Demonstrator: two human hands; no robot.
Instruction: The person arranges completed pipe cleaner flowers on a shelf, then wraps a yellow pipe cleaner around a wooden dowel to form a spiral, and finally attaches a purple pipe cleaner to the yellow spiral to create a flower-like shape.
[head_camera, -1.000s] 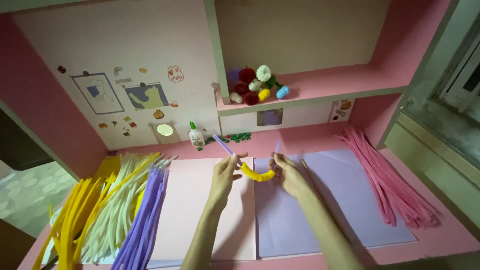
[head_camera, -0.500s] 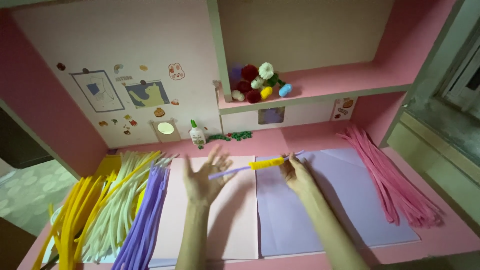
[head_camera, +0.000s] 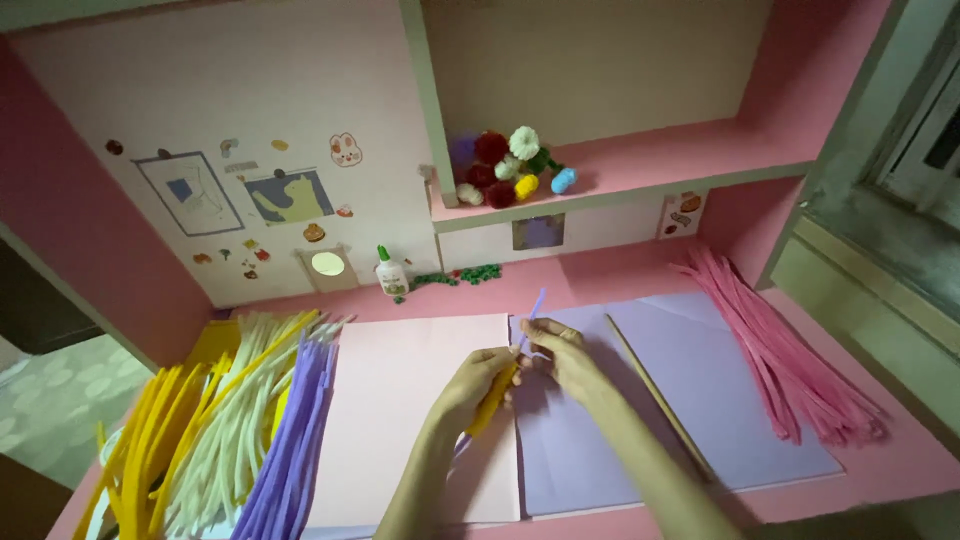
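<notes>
We see both hands meeting mid-desk, right over the seam between the pink paper sheet (head_camera: 400, 400) and the lilac paper sheet (head_camera: 700, 400). Left hand (head_camera: 478, 385) has its fingers curled together, pinching a yellow pipe cleaner (head_camera: 492, 402) that runs down and back from the fingertips toward the wrist. Right hand (head_camera: 562, 358) is pressed up against the left, fingertips closed on a purple pipe cleaner (head_camera: 535, 310) — its free end sticks up and away from the knuckles, tilted slightly right. Where yellow and purple meet is hidden by the fingers, so we can't tell whether they are twisted together or just touching. A thin wooden stick (head_camera: 655, 395) lies diagonally on the lilac sheet, just right of the right forearm, not touched. Far left: bundles of yellow pipe cleaners (head_camera: 150, 440), white pipe cleaners (head_camera: 235, 400) and purple pipe cleaners (head_camera: 295, 440) side by side, overlapping the pink sheet's left edge. Far right: a pink pipe cleaner pile (head_camera: 780, 350) fanning over the lilac sheet's corner. At the back wall — a small glue bottle (head_camera: 390, 272) upright, green bits (head_camera: 460, 275) scattered beside it. On the shelf (head_camera: 680, 165) above, a cluster of pompoms (head_camera: 510, 165) in red, white, yellow and blue.
</notes>
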